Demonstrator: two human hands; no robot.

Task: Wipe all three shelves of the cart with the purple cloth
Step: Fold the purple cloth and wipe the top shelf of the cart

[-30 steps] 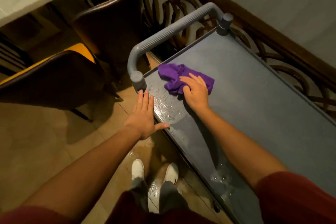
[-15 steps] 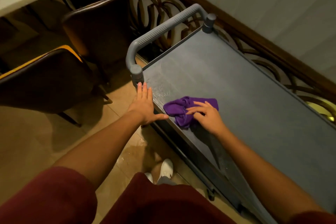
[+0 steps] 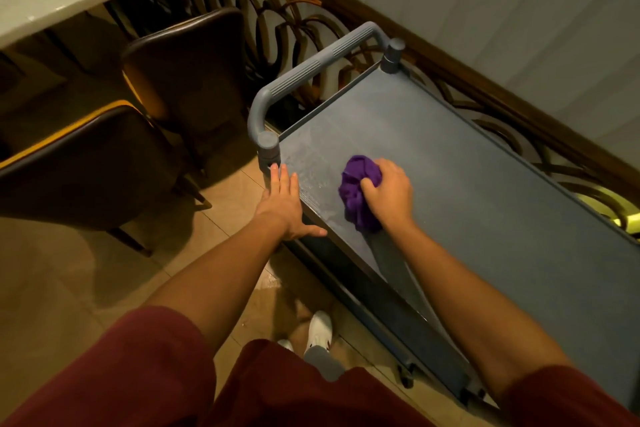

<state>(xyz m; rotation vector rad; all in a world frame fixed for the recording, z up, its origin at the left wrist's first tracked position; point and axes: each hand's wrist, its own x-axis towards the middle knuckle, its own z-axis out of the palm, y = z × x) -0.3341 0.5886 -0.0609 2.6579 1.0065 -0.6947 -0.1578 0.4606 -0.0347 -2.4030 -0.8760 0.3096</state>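
Right hand [image 3: 389, 196] clenches the bunched purple cloth [image 3: 358, 191] on the grey cart's top shelf [image 3: 485, 184]; left hand [image 3: 282, 206] rests flat, released. Lower shelves likely remain.

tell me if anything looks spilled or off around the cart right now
Yes, mildly: the top shelf shows pale wet streaks near the handle, left of the purple cloth bunched under the right hand. The floor tile beside the cart looks wet too. No damage visible.
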